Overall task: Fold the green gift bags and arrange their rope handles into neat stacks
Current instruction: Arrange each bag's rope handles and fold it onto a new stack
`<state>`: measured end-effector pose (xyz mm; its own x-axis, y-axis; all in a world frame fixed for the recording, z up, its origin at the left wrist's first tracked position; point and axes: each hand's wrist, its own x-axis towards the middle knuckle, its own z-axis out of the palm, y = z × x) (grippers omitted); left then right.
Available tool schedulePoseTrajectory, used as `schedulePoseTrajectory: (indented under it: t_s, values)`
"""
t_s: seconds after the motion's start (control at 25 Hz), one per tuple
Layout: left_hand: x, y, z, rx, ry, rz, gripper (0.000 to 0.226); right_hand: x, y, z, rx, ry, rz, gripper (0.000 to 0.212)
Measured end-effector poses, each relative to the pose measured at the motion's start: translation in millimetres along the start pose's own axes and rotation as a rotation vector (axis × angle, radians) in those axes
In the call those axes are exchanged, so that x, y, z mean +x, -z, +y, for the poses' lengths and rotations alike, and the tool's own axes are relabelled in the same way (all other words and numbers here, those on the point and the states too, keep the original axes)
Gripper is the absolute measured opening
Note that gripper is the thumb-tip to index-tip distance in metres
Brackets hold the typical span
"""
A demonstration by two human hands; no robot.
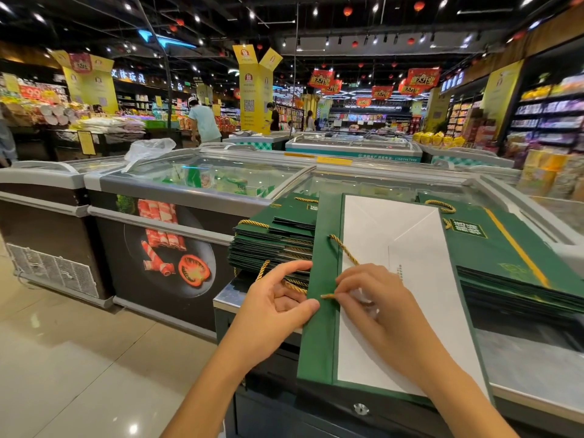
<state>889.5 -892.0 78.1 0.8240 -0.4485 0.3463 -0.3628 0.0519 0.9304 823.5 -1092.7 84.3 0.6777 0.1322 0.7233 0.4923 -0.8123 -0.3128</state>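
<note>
Left hand (278, 305) grips the bag (319, 343) by its left edge, thumb on the green strip. Right hand (379, 298) pinches the loose end of the gold rope (344, 248) on that strip. Bag lies flat on the worktop (521, 368), white face up, long axis running away from the person, rope edge facing left. Left stack (271, 241) and right stack (512, 263) of folded bags flank it. Glass-top freezer (205, 181) behind.

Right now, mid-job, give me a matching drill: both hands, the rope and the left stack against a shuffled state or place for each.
1 left hand
2 right hand
3 rope
4 left stack

A gold, lying on the bag
B piled left of the bag
C pinches the rope's end
D holds the bag's left edge

Pairs: 1-D, 2-C, 3-A, 4-B
</note>
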Motion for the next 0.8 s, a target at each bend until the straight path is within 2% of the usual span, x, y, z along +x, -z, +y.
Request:
schedulePoseTrajectory:
  t_s: [0.16, 0.36, 0.52, 0.68, 0.8]
  values:
    - [-0.5, 0.4, 0.1, -0.027, 0.002, -0.023, 0.052, -0.3, 5.7, -1.1, 0.250, -0.177, 0.094, 0.013]
    - [-1.0, 0.2, -1.9, 0.003, -0.015, -0.004, 0.053, -3.1, 2.8, -4.9, 0.065, -0.059, -0.001, 0.028]
    - [-1.5, -0.6, -2.9, -0.012, -0.006, 0.009, 0.052, -1.2, 1.7, 0.9, 0.072, -0.033, 0.051, 0.013]
    - [-1.8, -0.9, -1.4, -0.034, 0.032, 0.008, 0.052, 0.0, 4.1, -0.3, 0.294, -0.175, 0.172, 0.014]
    - [1.8, -5.4, 7.1, -0.030, 0.113, 0.022, 0.043, -0.2, 3.0, -0.5, 0.250, -0.135, 0.170, 0.008]
